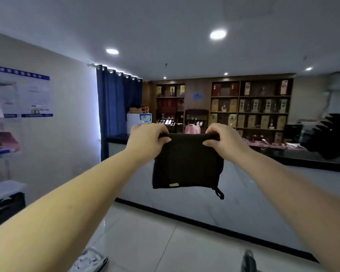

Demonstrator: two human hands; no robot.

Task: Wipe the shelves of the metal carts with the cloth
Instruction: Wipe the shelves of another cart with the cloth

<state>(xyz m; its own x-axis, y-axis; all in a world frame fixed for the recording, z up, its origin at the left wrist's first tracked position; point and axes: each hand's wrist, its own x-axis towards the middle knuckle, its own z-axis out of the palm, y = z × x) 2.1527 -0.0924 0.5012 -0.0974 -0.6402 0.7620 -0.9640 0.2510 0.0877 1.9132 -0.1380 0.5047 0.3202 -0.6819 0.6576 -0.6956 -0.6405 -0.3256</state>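
Head view shows the left hand (148,139) and right hand (225,139) each pinching a top corner of the black cloth (187,161), which hangs spread between them, likely held up to check or fold before wiping.

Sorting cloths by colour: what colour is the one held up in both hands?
Black, with a small pale label near its lower edge: the cloth, in the head view.
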